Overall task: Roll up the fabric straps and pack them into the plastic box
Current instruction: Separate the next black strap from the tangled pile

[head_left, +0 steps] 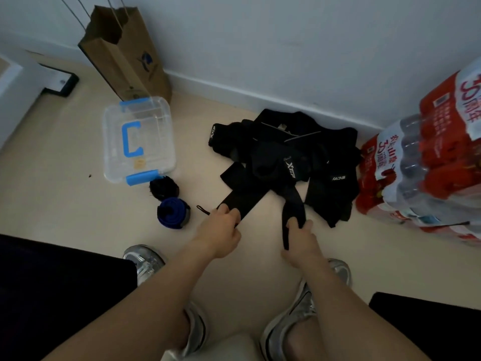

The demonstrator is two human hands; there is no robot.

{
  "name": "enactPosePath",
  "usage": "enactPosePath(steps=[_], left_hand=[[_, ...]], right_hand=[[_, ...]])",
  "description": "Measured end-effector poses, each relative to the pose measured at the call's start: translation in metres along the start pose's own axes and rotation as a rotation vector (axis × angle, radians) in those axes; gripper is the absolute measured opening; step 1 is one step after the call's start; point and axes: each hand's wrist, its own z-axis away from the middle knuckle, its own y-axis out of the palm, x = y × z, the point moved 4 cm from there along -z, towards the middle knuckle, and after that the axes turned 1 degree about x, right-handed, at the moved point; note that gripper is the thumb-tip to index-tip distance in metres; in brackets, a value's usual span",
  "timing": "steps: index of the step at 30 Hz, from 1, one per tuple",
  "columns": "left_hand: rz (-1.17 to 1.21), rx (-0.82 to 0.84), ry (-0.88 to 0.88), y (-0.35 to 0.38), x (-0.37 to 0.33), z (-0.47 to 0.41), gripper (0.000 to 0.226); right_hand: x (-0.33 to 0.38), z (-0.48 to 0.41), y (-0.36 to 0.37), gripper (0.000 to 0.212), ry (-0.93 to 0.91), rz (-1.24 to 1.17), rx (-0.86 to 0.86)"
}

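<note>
A heap of black fabric straps (286,155) lies on the floor by the wall. My left hand (221,230) grips the end of one wide black strap (242,199) that runs out of the heap. My right hand (299,235) grips a narrower black strap (289,212) that hangs down past my fingers. A clear plastic box (138,139) with blue clips and its lid on sits to the left. Beside it lie a rolled black strap (164,187) and a rolled blue strap (173,212).
A brown paper bag (125,53) stands against the wall behind the box. A shrink-wrapped pack of water bottles (426,165) sits at the right, close to the heap. My shoes (145,259) are on the beige floor below my hands.
</note>
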Motion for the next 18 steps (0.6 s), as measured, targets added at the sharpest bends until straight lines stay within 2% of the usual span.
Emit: enactPosePath(steps=[4,6,8,11,12,14,18], left_hand=[[-0.085,0.225,-0.086,0.018,-0.001,-0.004,0.06],[-0.052,0.304,-0.116,0.023,0.0,-0.004,0.065],[0.037,0.319,-0.136,0.024,-0.002,-0.002,0.059],[0.334,0.173,-0.207,0.016,-0.012,-0.003,0.033],[0.445,0.155,-0.242,0.013,-0.016,-0.003,0.033],[0.666,0.223,-0.282,0.01,-0.026,0.002,0.039],[0.83,0.217,-0.161,-0.006,-0.039,0.013,0.045]], right_hand=[[0.019,0.004,0.007,0.077,-0.175,0.111,0.076],[0.03,0.009,0.013,0.075,-0.216,0.058,0.2],[0.041,0.016,0.019,0.065,-0.227,-0.032,0.318],[0.062,0.023,0.019,0.05,-0.266,-0.275,0.38],[0.068,0.025,0.013,0.048,-0.255,-0.391,0.363],[0.071,0.027,-0.003,0.045,-0.204,-0.591,0.304],[0.056,0.035,-0.028,0.043,-0.049,-0.926,0.366]])
